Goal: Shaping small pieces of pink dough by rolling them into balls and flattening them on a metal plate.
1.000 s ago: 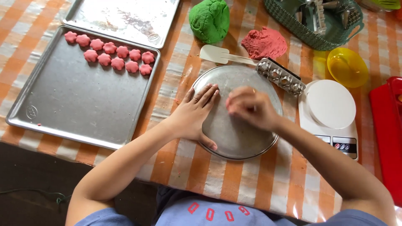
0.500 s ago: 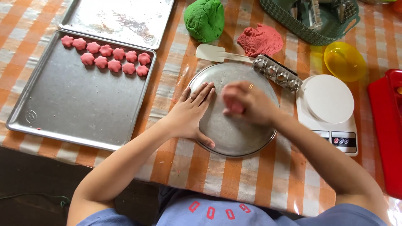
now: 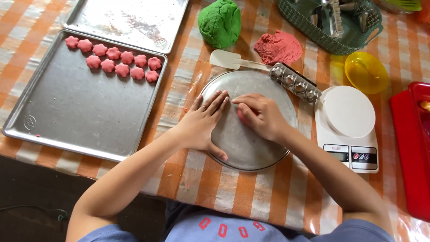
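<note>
Where pink dough showed under the right hand (image 3: 260, 115) a moment ago, cupped fingers now hide it mid-plate; left hand (image 3: 202, 123) lies flat, empty, steadying the round metal plate (image 3: 251, 152) near the table's front edge.

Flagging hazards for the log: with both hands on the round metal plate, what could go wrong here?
1. The left hand lies flat on the round plate, which could slide on the glossy striped cloth.
2. The metal mould sits against the plate's rim and could get knocked.
3. The right hand covers whatever it presses, so squashing cannot be checked.
</note>
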